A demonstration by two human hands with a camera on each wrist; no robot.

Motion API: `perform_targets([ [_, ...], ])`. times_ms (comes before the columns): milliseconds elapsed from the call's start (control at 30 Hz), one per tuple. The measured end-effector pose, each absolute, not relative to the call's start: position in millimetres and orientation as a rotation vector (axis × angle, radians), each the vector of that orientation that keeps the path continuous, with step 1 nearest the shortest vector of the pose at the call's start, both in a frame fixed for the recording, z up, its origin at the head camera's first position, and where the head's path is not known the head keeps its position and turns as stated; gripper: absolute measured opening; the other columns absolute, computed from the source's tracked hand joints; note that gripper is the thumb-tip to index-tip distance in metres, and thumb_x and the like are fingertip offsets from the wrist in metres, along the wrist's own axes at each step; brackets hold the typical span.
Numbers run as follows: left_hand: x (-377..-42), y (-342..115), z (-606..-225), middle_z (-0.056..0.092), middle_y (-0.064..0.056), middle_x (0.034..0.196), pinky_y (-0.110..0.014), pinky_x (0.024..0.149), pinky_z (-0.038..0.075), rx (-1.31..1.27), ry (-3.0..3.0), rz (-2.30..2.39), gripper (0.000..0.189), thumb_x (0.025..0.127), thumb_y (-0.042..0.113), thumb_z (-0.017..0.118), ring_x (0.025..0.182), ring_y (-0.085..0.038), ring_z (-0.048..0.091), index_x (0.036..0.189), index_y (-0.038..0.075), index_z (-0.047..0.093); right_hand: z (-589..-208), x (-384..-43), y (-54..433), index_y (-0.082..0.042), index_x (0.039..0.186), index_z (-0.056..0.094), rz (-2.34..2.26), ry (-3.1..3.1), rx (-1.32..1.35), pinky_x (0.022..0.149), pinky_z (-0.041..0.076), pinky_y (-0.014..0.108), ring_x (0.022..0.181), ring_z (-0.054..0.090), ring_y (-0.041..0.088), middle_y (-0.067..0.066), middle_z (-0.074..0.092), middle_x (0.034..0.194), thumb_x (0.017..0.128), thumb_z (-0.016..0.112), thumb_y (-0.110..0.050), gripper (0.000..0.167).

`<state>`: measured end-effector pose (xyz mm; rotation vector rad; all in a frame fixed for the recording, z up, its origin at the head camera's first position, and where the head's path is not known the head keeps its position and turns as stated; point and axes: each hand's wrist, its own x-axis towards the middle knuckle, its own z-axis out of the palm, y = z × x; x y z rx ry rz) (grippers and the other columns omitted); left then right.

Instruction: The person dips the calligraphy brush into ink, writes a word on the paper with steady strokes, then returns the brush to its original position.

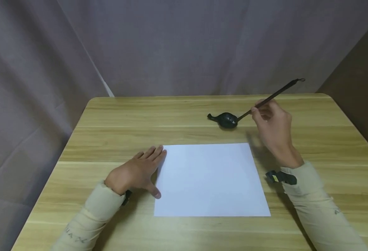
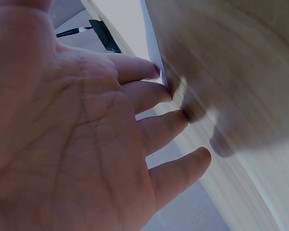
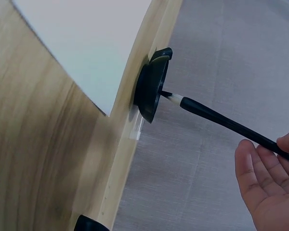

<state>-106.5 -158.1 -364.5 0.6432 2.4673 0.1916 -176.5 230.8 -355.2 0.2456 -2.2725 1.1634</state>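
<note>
In the head view, my right hand (image 1: 276, 130) pinches a dark writing brush (image 1: 279, 91) by its handle, which slants up to the right. Its bristles, white with a black tip, meet the rim of a small black ink dish (image 1: 226, 120) with a curled handle, as the right wrist view shows of the brush (image 3: 221, 119) and dish (image 3: 151, 89). A white sheet of paper (image 1: 212, 181) lies flat in front of me. My left hand (image 1: 136, 173) rests along its left edge, fingers straight and spread; the left wrist view shows its bare palm (image 2: 82, 125).
The light wooden table (image 1: 108, 122) runs back to a grey curtain (image 1: 171, 45). A brown surface (image 1: 359, 69) stands to the right of the table. Black straps with small devices (image 1: 281, 177) sit on the wrists over pale sleeves.
</note>
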Motion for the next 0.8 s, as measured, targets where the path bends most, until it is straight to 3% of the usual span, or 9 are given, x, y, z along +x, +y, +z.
perform_targets([
  [267, -108, -151, -367, -0.002, -0.016, 0.177, -0.061, 0.128, 0.014, 0.656, 2.469, 0.185, 0.141, 0.071, 0.054, 0.095, 0.163, -0.038, 0.001, 0.169, 0.003, 0.008, -352, -171, 237, 0.009, 0.114, 0.068, 1.216, -2.201, 0.245, 0.079, 0.053, 0.007, 0.082, 0.067, -0.013, 0.021, 0.075, 0.102, 0.102, 0.066, -0.004, 0.018],
  [567, -111, -142, -366, -0.003, -0.015, 0.177, -0.06, 0.129, 0.012, 0.666, 2.462, 0.186, 0.141, 0.071, 0.054, 0.095, 0.163, -0.036, -0.002, 0.17, 0.005, 0.007, -328, -144, 233, 0.015, 0.112, 0.068, 1.256, -2.046, 0.332, 0.081, 0.059, 0.016, 0.086, 0.074, 0.001, -0.011, 0.071, 0.1, 0.1, 0.066, 0.001, 0.019],
  [800, -112, -142, -368, -0.002, -0.014, 0.177, -0.062, 0.128, 0.014, 0.659, 2.478, 0.181, 0.14, 0.071, 0.054, 0.096, 0.163, -0.038, 0.0, 0.17, 0.005, 0.009, -315, -124, 218, 0.017, 0.111, 0.068, 1.274, -2.006, 0.419, 0.08, 0.059, 0.017, 0.088, 0.075, 0.002, -0.01, 0.073, 0.101, 0.096, 0.068, 0.009, 0.017],
])
